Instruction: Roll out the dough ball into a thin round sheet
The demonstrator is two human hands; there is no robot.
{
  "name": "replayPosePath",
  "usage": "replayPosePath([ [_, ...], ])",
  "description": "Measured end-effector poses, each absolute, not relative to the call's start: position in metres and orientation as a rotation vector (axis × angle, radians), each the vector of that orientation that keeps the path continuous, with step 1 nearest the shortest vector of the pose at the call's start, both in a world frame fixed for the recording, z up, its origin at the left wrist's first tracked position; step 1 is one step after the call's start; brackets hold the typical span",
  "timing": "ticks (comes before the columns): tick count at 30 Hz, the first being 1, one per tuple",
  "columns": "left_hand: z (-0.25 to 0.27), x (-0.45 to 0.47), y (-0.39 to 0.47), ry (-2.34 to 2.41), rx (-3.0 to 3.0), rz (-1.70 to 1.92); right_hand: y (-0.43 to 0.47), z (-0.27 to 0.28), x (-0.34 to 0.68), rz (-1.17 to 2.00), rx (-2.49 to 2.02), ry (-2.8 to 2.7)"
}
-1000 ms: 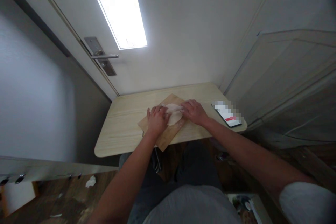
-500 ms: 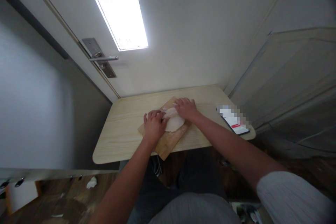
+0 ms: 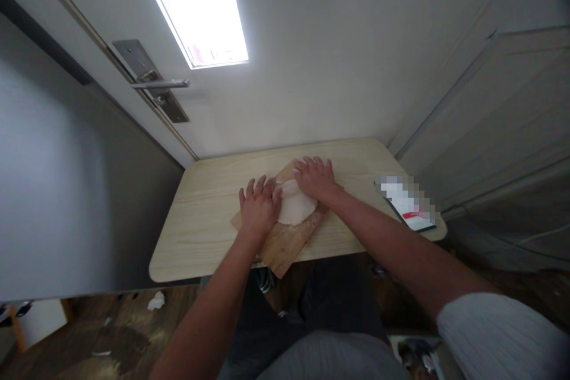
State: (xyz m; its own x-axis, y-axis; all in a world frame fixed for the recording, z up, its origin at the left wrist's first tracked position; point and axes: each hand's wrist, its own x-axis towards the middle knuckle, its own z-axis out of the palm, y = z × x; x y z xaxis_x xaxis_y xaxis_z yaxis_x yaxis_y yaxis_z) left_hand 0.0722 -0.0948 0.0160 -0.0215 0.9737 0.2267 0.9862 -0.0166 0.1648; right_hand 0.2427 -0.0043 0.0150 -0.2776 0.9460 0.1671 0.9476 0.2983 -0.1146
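Observation:
A flat, pale piece of dough (image 3: pixel 297 206) lies on a wooden board (image 3: pixel 285 247), which is set at an angle and dusted with flour. My left hand (image 3: pixel 259 205) rests at the dough's left edge, palm down with fingers stretched out and parted. At the upper right edge, my right hand (image 3: pixel 315 178) presses palm down, its fingers extended forward. Between the two hands, the far part of the dough shows a pale raised band; whether it is a fold or something floury on top, I cannot tell. My palms hide what lies beneath them.
The board sits on a light wood table (image 3: pixel 191 219), its near corner jutting past the front edge. A phone (image 3: pixel 409 208) with a lit screen lies at the right end. Behind stands a door with a metal handle (image 3: pixel 162 84). Crumpled white paper (image 3: pixel 156 301) is on the floor.
Both hands have shifted slightly forward over the dough, and their fingers are straighter and more spread. More of the dough's left side shows. The camera view has moved a little.

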Motion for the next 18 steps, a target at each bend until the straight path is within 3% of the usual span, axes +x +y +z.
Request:
replayPosePath([
  [18, 0.010, 0.058, -0.060, -2.235, -2.112, -0.376, 0.040, 0.016, 0.222, 0.138, -1.860, -2.383],
])
